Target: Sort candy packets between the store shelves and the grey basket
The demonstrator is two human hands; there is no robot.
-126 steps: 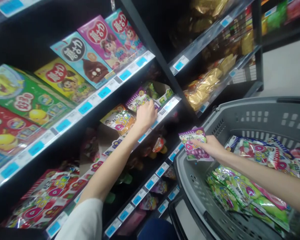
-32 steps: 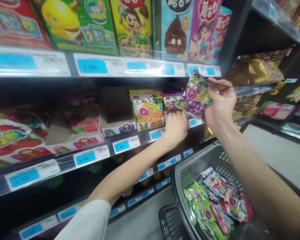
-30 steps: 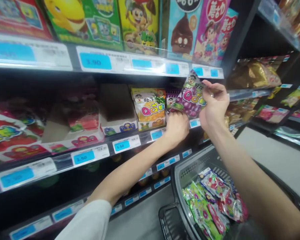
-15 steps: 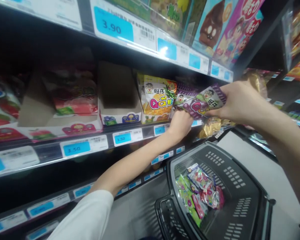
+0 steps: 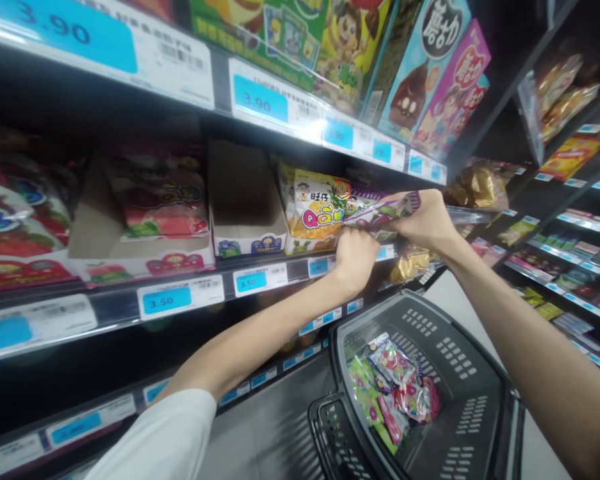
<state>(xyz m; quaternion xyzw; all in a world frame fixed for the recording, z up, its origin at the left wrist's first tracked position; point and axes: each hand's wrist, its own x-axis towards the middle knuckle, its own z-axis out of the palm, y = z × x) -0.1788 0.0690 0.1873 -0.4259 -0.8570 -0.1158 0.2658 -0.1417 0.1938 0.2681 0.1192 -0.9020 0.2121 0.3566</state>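
Single head-worn view, tilted, looking forward and slightly down at close range onto store shelf [image 5: 260, 280]; left hand [image 5: 355, 257] and right hand [image 5: 425, 220] centre-frame, basket [image 5: 470, 373] below the fingers.

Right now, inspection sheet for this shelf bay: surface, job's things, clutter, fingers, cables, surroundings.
Surface: middle shelf, dark, blue price tags along its edge.
Job's things: purple candy packet, tilted nearly flat, at the purple display box by the yellow candy packet.
Clutter: empty cardboard display box; red candy packets further left.
Fingers: right hand pinches the purple candy packet; left hand curled at the shelf edge below it, grip hidden.
Cables: nothing seen.
Surroundings: grey basket below, holding mixed packets; snack boxes on the shelf above.
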